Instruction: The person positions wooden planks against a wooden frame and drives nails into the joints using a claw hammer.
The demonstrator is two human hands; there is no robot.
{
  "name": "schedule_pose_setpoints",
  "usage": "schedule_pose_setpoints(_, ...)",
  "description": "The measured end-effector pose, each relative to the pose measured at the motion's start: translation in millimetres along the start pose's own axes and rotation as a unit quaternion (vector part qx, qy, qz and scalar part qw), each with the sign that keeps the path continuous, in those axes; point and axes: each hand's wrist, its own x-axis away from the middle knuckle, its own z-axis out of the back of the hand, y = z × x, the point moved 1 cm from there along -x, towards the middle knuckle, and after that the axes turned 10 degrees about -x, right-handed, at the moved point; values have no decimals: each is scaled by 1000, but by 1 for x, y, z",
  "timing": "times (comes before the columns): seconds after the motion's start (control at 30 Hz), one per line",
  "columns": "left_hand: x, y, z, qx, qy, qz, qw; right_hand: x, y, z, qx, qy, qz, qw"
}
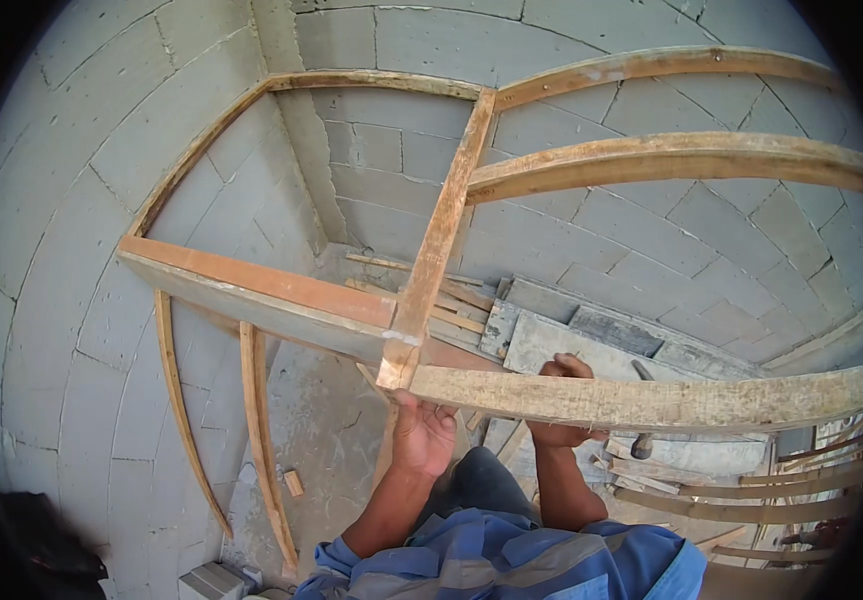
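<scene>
A pale wooden beam (652,402) runs from the frame's near corner to the right. My left hand (424,435) is at its left end, palm up, thumb and curled fingertips against the wood beside the joint with an upright-looking post (449,220). Further right, my right hand (564,432) wraps round the same beam, with fingers showing above and below it. A hammer (642,446) is just right of that hand, its head below the beam and its handle passing behind; what supports it is hidden. A reddish board (262,280) meets the post from the left.
Curved timbers (672,160) extend along the grey block wall (372,150). Two long slats (257,440) slope down at the left. Boards and panels (552,345) lie below, behind the beam. More planks (772,510) and a grey block (214,582) are lower down.
</scene>
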Motion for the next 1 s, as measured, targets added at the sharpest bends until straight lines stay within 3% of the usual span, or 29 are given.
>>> schedule_pose_setpoints(0.1,-4,-2,3,8,3,-11,1000,11,18,-18,118,-14,-10,993)
schedule_pose_setpoints(0.2,-6,2,-8,3,24,-21,999,26,54,8,4,-70,-44,997)
schedule_pose_setpoints(0.27,-8,1,-8,-19,16,-44,999,30,72,11,-99,-26,-60,993)
schedule_pose_setpoints(0.37,-5,3,-27,-61,38,-82,994,30,91,14,-117,-31,-1,993)
schedule_pose_setpoints(0.53,-10,3,-29,-103,-21,-128,986,-2,60,-35,-99,-27,175,979)
schedule_pose_setpoints(0.7,-2,3,-16,-199,-105,-139,964,-16,52,-47,-128,-58,162,977)
schedule_pose_setpoints(0.77,-2,2,7,-280,-164,-181,928,-23,52,-48,-124,-79,179,973)
schedule_pose_setpoints(0.83,3,0,33,-370,-182,-242,878,-22,45,-57,-130,-93,186,969)
schedule_pose_setpoints(0.9,9,5,57,-544,-129,-363,745,-19,45,-56,-120,-103,193,968)
schedule_pose_setpoints(0.93,12,11,61,-619,-101,-418,658,-19,44,-59,-115,-100,202,968)
schedule_pose_setpoints(1.0,17,27,53,-668,-11,-621,410,-17,40,-59,-95,-100,199,970)
